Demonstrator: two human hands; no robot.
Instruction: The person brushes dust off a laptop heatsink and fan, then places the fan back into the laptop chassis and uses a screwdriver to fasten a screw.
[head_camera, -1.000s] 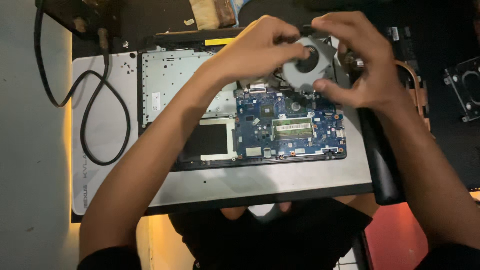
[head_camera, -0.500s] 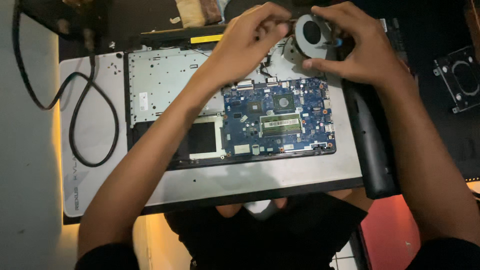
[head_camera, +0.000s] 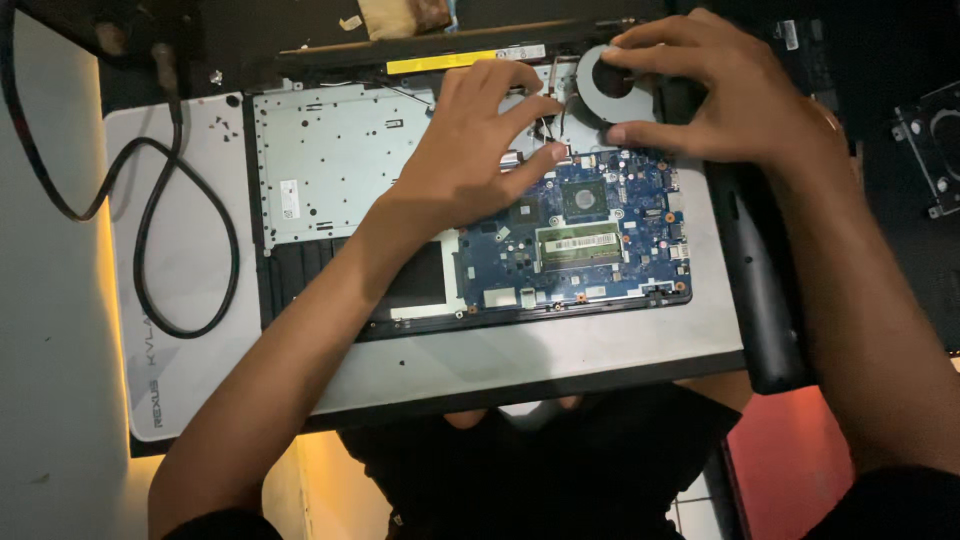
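The right hand (head_camera: 730, 95) has its grip clamped on the round cooling fan (head_camera: 612, 82) at the top right corner of the opened laptop (head_camera: 330, 170), thumb below and fingers above. The left hand (head_camera: 470, 150) rests beside it with fingers spread, tips on the thin wires (head_camera: 548, 125) next to the fan. Below lies the blue circuit board (head_camera: 590, 245). A black cable (head_camera: 150, 250) loops on the grey mat (head_camera: 190, 370) covering the desk (head_camera: 50, 350).

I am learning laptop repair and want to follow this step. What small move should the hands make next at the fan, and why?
Probably lift the round cooling fan only slightly with the right hand, while the left hand frees the thin wires beside it. The right hand's fingers grip the fan's edges, the left fingertips rest at those wires, and the wires seem to run toward the blue motherboard.
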